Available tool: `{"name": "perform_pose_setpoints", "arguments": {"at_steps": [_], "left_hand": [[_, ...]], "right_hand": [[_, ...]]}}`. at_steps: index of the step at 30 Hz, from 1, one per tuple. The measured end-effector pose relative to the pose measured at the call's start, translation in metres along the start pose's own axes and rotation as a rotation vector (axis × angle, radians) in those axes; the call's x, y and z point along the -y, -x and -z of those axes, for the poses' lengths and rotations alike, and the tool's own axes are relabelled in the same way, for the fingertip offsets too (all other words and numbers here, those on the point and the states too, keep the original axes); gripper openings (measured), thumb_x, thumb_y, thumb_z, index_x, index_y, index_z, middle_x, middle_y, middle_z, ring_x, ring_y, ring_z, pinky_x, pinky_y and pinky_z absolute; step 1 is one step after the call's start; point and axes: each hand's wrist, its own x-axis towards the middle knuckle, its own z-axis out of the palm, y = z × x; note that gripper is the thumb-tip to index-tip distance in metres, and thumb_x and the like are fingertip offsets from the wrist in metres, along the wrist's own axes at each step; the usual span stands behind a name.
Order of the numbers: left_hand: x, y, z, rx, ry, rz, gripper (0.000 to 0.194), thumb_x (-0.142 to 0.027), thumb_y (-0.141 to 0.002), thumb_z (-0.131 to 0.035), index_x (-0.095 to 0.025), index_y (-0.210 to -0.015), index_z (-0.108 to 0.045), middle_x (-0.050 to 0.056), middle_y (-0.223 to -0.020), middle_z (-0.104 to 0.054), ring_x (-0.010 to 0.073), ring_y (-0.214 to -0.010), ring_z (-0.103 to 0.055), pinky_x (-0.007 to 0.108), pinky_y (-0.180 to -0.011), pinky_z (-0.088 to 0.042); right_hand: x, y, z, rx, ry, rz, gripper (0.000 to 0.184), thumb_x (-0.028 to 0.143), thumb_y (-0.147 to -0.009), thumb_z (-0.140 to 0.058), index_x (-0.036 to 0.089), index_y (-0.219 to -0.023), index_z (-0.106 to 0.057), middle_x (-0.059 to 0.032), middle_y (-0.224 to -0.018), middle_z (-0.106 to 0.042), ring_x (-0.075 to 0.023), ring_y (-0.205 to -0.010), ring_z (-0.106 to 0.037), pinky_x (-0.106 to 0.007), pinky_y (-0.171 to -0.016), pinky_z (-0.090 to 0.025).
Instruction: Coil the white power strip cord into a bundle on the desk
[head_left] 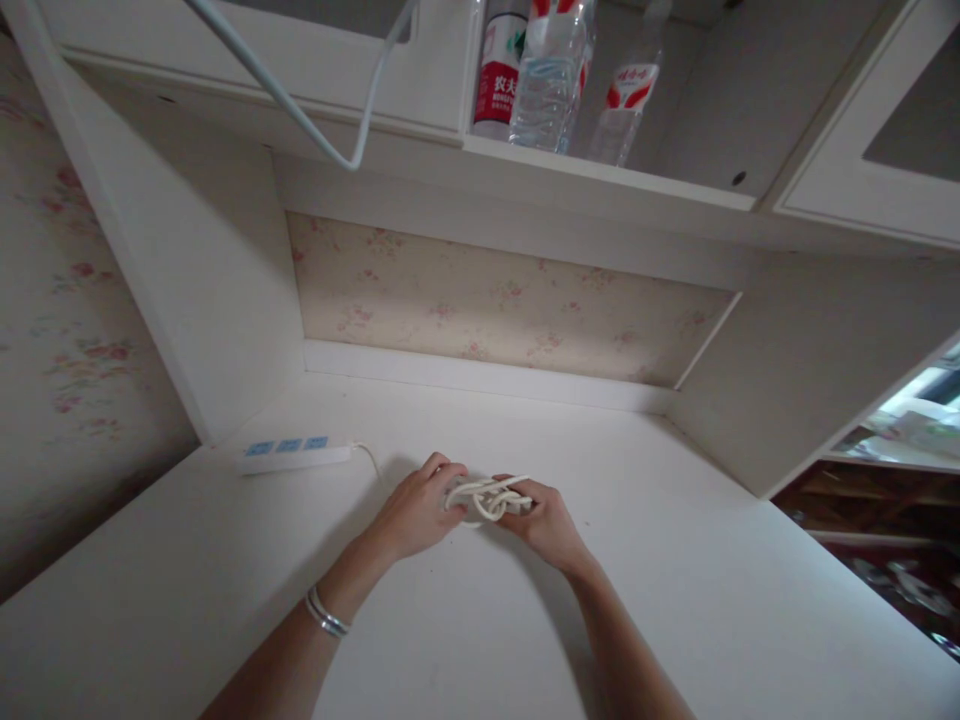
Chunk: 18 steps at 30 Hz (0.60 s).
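Observation:
A bundled white power cord (491,497) is held between my two hands, just above the white desk. My left hand (424,508) is closed around the left end of the bundle. Its right end is gripped by my right hand (541,520), with the thumb in front. Some loops cross each other in the middle, and the fingers hide part of them. To the left lies a white power strip (296,460) with blue socket faces, and its cord runs from its right end toward my left hand.
The white desk surface (465,640) has side panels and a back ledge. Overhead, a shelf holds plastic bottles (551,90), and a pale bent cable or rod (300,115) hangs at upper left. Shelves with assorted items (911,430) stand beyond the right panel.

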Motion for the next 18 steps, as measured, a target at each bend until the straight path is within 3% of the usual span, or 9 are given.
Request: {"name": "perform_pose_setpoints", "arguments": {"at_steps": [4, 7, 13, 18], "left_hand": [[-0.005, 0.001, -0.001, 0.061, -0.069, 0.085, 0.032, -0.033, -0.078, -0.058, -0.029, -0.11, -0.052, -0.002, -0.085, -0.066, 0.0166, -0.075, -0.061, 0.023, -0.065, -0.04], [-0.004, 0.001, -0.004, 0.03, -0.199, 0.115, 0.031, -0.032, -0.085, -0.05, -0.029, -0.116, -0.046, 0.0, -0.088, -0.068, 0.0184, -0.077, -0.063, 0.025, -0.064, -0.039], [0.005, 0.003, -0.002, 0.051, -0.451, 0.093, 0.02, -0.019, -0.088, -0.039, -0.026, -0.1, -0.053, 0.003, -0.095, -0.065, 0.0195, -0.081, -0.064, 0.027, -0.065, -0.041], [0.007, 0.002, 0.0, 0.092, -0.415, 0.068, 0.022, -0.016, -0.087, -0.042, -0.026, -0.102, -0.053, 0.003, -0.096, -0.066, 0.0181, -0.086, -0.064, 0.025, -0.068, -0.042]], "right_hand": [[-0.005, 0.002, 0.006, -0.053, -0.118, -0.155, 0.04, 0.029, -0.064, -0.075, 0.019, -0.101, -0.067, -0.0039, -0.09, -0.069, -0.0171, -0.076, -0.061, -0.027, -0.069, -0.046], [-0.004, 0.002, 0.008, -0.053, -0.176, -0.191, 0.041, 0.026, -0.061, -0.076, 0.018, -0.101, -0.067, -0.0024, -0.087, -0.068, -0.0151, -0.074, -0.058, -0.025, -0.066, -0.044], [0.008, 0.009, 0.019, 0.214, -0.313, -0.284, 0.043, 0.022, -0.051, -0.082, 0.016, -0.09, -0.066, 0.0022, -0.075, -0.061, -0.0112, -0.065, -0.051, -0.021, -0.058, -0.037], [0.013, 0.007, 0.036, 0.393, -0.302, -0.285, 0.047, 0.031, -0.056, -0.081, 0.015, -0.097, -0.065, -0.0002, -0.079, -0.063, -0.0131, -0.07, -0.053, -0.023, -0.062, -0.04]]}}
